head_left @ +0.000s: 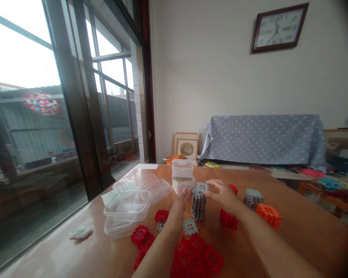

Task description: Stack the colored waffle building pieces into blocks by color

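A tall stack of grey waffle blocks stands on the table in front of me. My right hand pinches a grey waffle block by its edge, at the top of that stack. Just left of the stack is my left hand, its fingers stretched out and apart from the stack, with nothing visible in them. A single flat grey block lies nearer to me. Red waffle blocks lie in a loose pile below it. Partly behind my right hand and forearm stands a red stack.
Clear plastic tubs and lids sit at the left, near a crumpled packet. Small lidded boxes are stacked behind my hands. A shorter grey stack and an orange stack stand right. Loose red blocks lie left.
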Motion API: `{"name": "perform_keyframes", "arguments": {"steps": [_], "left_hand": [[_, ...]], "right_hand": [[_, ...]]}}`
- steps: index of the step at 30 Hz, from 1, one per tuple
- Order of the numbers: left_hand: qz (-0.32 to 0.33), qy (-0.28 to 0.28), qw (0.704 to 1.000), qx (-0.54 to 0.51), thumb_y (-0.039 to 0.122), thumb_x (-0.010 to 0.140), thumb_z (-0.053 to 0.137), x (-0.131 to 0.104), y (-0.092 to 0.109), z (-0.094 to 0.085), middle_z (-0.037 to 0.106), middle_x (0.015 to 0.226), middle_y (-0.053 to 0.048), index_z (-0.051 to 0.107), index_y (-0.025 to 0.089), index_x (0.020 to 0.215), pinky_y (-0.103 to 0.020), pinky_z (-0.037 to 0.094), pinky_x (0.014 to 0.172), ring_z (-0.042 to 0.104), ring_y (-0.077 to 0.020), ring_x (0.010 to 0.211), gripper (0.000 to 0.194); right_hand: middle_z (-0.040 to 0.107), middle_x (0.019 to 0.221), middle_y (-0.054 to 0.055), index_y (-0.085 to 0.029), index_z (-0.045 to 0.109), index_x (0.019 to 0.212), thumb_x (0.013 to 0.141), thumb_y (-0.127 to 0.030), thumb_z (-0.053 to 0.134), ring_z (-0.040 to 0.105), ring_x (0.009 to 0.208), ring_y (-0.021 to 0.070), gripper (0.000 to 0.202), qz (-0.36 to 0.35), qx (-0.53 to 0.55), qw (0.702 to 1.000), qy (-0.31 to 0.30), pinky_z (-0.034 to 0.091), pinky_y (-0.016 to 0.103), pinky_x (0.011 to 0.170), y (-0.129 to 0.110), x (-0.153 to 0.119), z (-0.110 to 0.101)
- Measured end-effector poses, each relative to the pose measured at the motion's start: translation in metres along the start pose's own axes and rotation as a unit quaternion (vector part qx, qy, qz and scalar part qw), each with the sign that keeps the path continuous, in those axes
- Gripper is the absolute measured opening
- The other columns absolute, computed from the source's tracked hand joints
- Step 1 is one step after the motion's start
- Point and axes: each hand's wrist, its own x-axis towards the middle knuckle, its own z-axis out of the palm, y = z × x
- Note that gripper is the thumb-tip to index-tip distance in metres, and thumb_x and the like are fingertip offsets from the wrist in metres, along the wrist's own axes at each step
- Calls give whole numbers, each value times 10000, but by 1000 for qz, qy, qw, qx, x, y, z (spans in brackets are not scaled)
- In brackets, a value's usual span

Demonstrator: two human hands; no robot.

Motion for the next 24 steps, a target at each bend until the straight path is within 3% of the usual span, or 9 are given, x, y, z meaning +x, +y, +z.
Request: {"name": "perform_keyframes", "arguments": {"steps": [9, 15, 20, 24], "left_hand": [[-21, -20, 999, 24, 733, 949, 240, 1, -2, 0, 381, 1596, -124, 331, 148, 1563, -415, 108, 1263, 226, -228, 1531, 853], [-31, -47, 998, 16, 750, 936, 232, -3, -1, 5, 306, 1634, -83, 229, 167, 1601, -357, 45, 1272, 154, -203, 1547, 885], [-64, -62, 996, -14, 754, 932, 187, 0, -8, 8, 245, 1657, -25, 229, 209, 1604, -356, 67, 1279, 99, -195, 1554, 866], [-67, -70, 995, -10, 773, 918, 229, -3, -11, 8, 244, 1657, -6, 265, 227, 1595, -369, 7, 1278, 62, -214, 1557, 870]], "right_hand": [[594, 1429, 160, -195, 667, 1307, 781, -575, 727, 518, 1354, 328, 652, 7, 28, 999, -45, 362, 496, 1169, 1, 2, -2], [568, 1455, 193, -168, 452, 1489, 904, -465, 552, 536, 1363, 270, 664, 125, 195, 972, -29, 426, 448, 1129, -5, -19, 8], [539, 1482, 192, -148, 419, 1501, 909, -338, 499, 523, 1376, 254, 627, 144, 188, 971, -29, 380, 447, 1165, -7, -38, 13], [532, 1487, 197, -122, 395, 1510, 895, -302, 503, 526, 1373, 254, 650, 147, 186, 971, -39, 379, 443, 1167, -11, -44, 14]]}}
